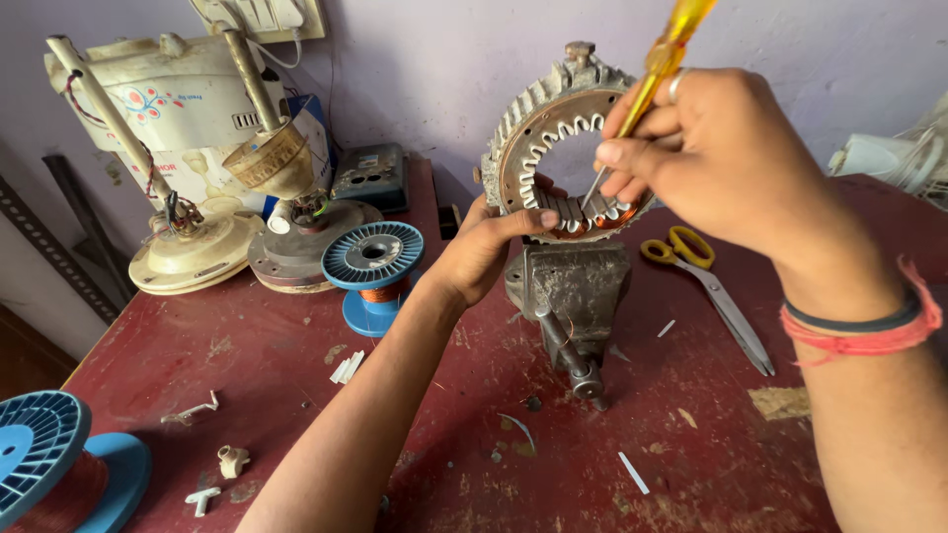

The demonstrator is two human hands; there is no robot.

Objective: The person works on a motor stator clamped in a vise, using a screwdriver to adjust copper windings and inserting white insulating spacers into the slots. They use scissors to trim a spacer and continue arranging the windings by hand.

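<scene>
Head view over a worn red table (247,345). A ring-shaped metal motor core (563,138) with slots round its inner edge stands upright, clamped in a small grey vise (571,291) near the middle of the table, close to the back wall. Copper winding sits in the lower slots.

Left hand (489,247) reaches up from below and grips the lower left rim of the core, thumb lying across the front of the winding, fingers curled behind it. Right hand (706,148) comes in from the right and is closed round a screwdriver (660,61) with a clear yellow handle; handle points up out of frame, thin metal tip angled down into the lower slots just beside the left thumb. Ring on one finger, red and dark bands on the right wrist.

Yellow-handled scissors (713,291) lie flat on the table right of the vise, blades pointing toward the camera. Blue spool of copper wire (373,266) stands left of the vise; a second blue spool (49,469) sits at the bottom left corner. Behind the first spool are fan motor parts (237,222) with rods sticking up. Small white plastic bits and strips scattered over the table
</scene>
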